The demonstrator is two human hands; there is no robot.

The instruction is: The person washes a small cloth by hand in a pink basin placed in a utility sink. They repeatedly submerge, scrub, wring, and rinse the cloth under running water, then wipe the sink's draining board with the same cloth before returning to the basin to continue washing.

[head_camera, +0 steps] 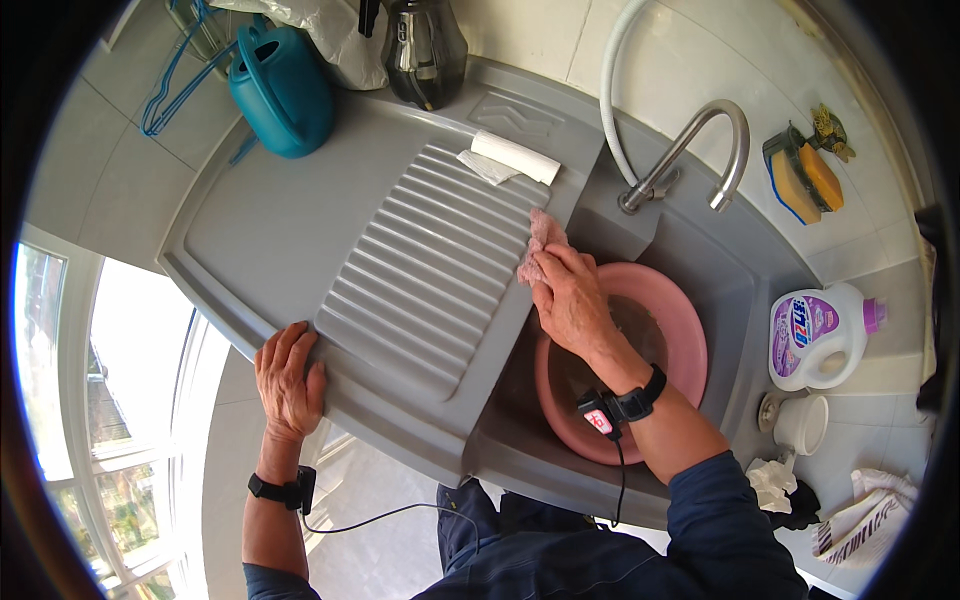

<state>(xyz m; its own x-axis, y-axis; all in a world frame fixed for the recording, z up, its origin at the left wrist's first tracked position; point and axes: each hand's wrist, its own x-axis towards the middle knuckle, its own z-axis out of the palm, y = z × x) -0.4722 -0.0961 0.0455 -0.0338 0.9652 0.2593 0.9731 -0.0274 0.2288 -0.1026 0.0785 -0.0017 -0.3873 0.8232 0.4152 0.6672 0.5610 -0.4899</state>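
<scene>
A crumpled pink cloth [541, 240] is gripped in my right hand [570, 300], which presses it against the right edge of the ribbed washboard [435, 262]. Below that wrist sits a pink basin [690, 330] in the sink, holding murky water [637, 322]. My left hand [289, 379] rests on the front rim of the grey sink counter [375, 420], its fingers curled over the edge near the washboard's lower left corner. It holds no loose thing. Just beyond the cloth, a white roll [517, 156] with a loose flap lies across the top of the ribs.
A metal faucet [682, 157] arches over the sink's back. To its right hang sponges [802, 176] on the wall. A detergent bottle [814, 337] and a white cup [801, 425] line the right side. At the back left stand a teal watering can [289, 97] and a dark jug [425, 56].
</scene>
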